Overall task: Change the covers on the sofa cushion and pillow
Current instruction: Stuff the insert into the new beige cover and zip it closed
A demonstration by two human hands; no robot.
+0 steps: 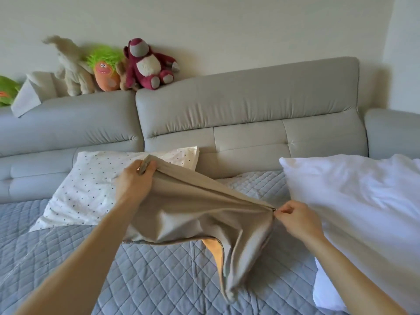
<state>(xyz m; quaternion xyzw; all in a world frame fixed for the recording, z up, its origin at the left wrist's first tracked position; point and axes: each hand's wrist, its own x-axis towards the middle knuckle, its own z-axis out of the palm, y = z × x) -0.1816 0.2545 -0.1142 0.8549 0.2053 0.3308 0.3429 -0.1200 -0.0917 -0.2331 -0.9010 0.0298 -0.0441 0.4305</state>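
Observation:
A limp beige cushion cover [193,214] hangs stretched between my two hands above the quilted blue-grey sofa throw [159,276]. My left hand [134,180] grips its upper left corner. At the cover's right end my right hand [297,219] pinches the small zip pull [274,209]. The zip line runs along the taut top edge. An orange lining shows at the cover's lower opening [214,248]. A bare white pillow [354,212] lies to the right. Behind the cover lies a white pillow with small dark dots [91,187].
The grey sofa backrest [250,110] rises behind. Several plush toys sit on its top at left, among them a dark red bear [147,64] and a green-haired orange one [106,69]. A folded pale cloth [31,92] drapes over the backrest.

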